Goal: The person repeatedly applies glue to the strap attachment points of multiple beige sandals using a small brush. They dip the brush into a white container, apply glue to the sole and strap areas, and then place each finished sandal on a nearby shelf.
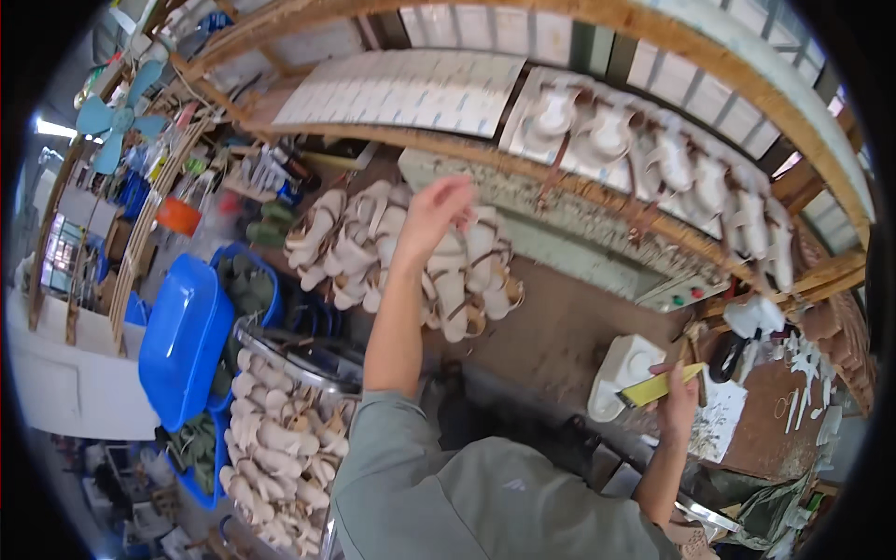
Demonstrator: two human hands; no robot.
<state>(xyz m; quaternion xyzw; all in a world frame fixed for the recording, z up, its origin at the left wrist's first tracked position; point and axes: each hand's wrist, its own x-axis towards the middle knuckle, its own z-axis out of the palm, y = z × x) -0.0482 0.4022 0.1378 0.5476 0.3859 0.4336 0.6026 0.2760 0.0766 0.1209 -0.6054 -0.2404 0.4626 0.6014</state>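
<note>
My left hand [439,217] is raised over a heap of beige strappy sandals [453,308] on the brown bench. Its fingers are loosely bent and a little blurred, and nothing shows in them. At the right, my right hand [679,401] is closed round a flat yellow strip-shaped tool [659,385] with a dark end; its exact kind is unclear. The tool's dark end is over the edge of a white plastic container [611,362] on the bench. Close by the right hand, a black-handled tool [728,357] leans near a white-stained sheet [723,420].
Several white sandals [674,159] stand on the raised shelf behind the bench, beside a white printed board [401,93]. On the left are blue plastic tubs [187,341], a large pile of beige soles [275,439] and a blue fan [121,119]. Red and green buttons [688,297] are on the bench-back unit.
</note>
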